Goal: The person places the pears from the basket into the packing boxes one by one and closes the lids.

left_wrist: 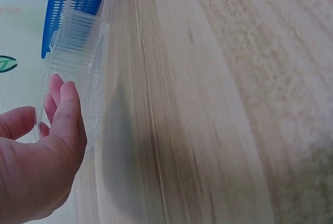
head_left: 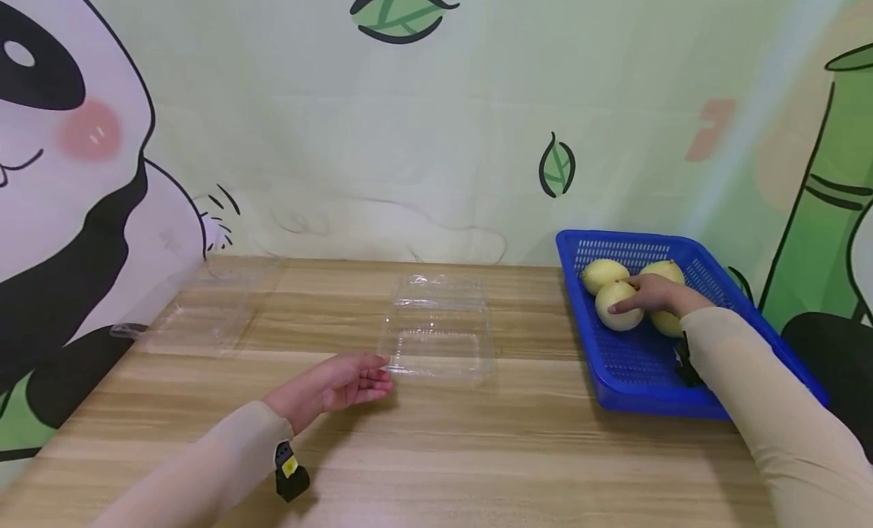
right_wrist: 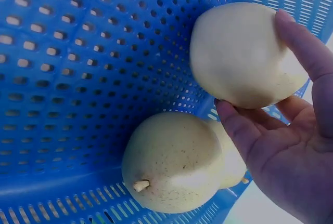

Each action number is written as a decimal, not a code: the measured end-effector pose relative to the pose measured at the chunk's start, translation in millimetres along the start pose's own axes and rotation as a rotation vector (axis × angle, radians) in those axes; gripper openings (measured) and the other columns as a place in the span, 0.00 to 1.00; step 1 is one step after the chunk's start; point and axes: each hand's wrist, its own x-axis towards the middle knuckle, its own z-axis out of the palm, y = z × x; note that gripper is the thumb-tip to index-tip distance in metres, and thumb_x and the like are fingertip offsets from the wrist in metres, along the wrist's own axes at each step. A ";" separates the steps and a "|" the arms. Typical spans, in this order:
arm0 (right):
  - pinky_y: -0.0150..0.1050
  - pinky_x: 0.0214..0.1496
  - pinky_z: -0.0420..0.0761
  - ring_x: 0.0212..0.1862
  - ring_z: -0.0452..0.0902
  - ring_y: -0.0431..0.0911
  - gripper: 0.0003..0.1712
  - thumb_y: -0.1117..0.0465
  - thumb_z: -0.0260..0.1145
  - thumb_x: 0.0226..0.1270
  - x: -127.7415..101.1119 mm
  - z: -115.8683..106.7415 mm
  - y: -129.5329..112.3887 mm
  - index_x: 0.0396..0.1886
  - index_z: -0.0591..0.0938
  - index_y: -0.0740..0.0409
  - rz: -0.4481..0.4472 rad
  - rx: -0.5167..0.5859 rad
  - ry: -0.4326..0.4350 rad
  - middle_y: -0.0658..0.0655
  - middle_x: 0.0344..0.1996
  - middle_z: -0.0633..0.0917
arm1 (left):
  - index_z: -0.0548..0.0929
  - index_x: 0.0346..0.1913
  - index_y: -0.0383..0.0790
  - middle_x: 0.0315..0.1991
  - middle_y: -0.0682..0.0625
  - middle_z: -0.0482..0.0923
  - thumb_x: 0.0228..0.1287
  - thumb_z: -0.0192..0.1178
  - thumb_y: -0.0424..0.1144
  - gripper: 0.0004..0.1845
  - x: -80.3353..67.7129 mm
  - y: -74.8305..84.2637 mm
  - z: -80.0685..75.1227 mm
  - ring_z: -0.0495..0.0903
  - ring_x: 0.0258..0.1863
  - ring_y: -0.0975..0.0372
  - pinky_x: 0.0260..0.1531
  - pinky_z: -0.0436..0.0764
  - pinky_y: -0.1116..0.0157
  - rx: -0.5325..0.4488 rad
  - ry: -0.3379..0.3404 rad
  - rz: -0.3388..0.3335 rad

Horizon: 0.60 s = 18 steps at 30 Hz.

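A clear plastic clamshell box lies opened out on the table, and the thumb and fingers of my left hand pinch its near left corner. In the left wrist view the box rim passes between thumb and fingers. On the right, my right hand reaches into a blue plastic basket and holds a pale yellow pear, thumb on one side and fingers on the other. Beside it another pear with a short stem rests in the basket; one more is partly hidden behind.
A second clear plastic box sits open at the table's far left. The wooden table meets a printed panda backdrop along its back edge. The blue basket's raised walls surround the pears.
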 end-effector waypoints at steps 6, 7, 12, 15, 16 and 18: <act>0.71 0.78 0.59 0.73 0.53 0.79 0.55 0.52 0.68 0.71 2.3 4.2 0.0 0.73 0.48 0.87 0.020 0.054 -0.044 0.89 0.71 0.55 | 0.74 0.47 0.34 0.32 0.52 0.81 0.80 0.47 0.34 0.07 0.1 -0.5 0.0 0.83 0.34 0.66 0.43 0.89 0.72 -0.005 0.017 0.003; 0.71 0.78 0.58 0.73 0.53 0.79 0.56 0.52 0.68 0.70 2.3 4.8 0.0 0.73 0.47 0.87 0.025 0.057 -0.051 0.89 0.71 0.55 | 0.74 0.48 0.34 0.33 0.52 0.81 0.80 0.47 0.34 0.07 0.1 -0.9 -0.2 0.83 0.34 0.66 0.43 0.88 0.72 -0.006 0.017 0.002; 0.71 0.77 0.62 0.70 0.59 0.77 0.55 0.52 0.69 0.69 2.2 6.8 1.1 0.73 0.49 0.86 0.012 0.050 -0.045 0.88 0.69 0.59 | 0.74 0.51 0.31 0.34 0.52 0.83 0.80 0.49 0.34 0.09 0.2 -2.8 -1.7 0.85 0.34 0.66 0.43 0.89 0.72 -0.007 0.030 0.008; 0.70 0.75 0.65 0.69 0.61 0.77 0.56 0.52 0.69 0.68 1.6 6.4 1.4 0.72 0.49 0.88 0.004 0.031 -0.025 0.89 0.68 0.60 | 0.74 0.54 0.29 0.34 0.52 0.84 0.79 0.50 0.34 0.11 -0.4 -2.5 -2.7 0.86 0.34 0.66 0.45 0.89 0.71 0.005 0.039 0.015; 0.70 0.74 0.67 0.69 0.62 0.77 0.56 0.51 0.69 0.68 1.3 6.1 1.7 0.72 0.49 0.88 0.004 0.030 -0.022 0.89 0.68 0.61 | 0.75 0.55 0.29 0.34 0.52 0.85 0.79 0.51 0.34 0.11 -0.3 -2.3 -3.0 0.87 0.34 0.66 0.45 0.90 0.70 0.009 0.042 0.016; 0.67 0.72 0.71 0.67 0.65 0.76 0.57 0.51 0.69 0.68 0.5 5.4 2.3 0.71 0.48 0.89 0.007 0.024 -0.013 0.89 0.68 0.61 | 0.75 0.55 0.29 0.34 0.52 0.86 0.79 0.51 0.34 0.11 -0.2 -1.7 -3.7 0.87 0.34 0.67 0.46 0.90 0.70 0.020 0.039 0.018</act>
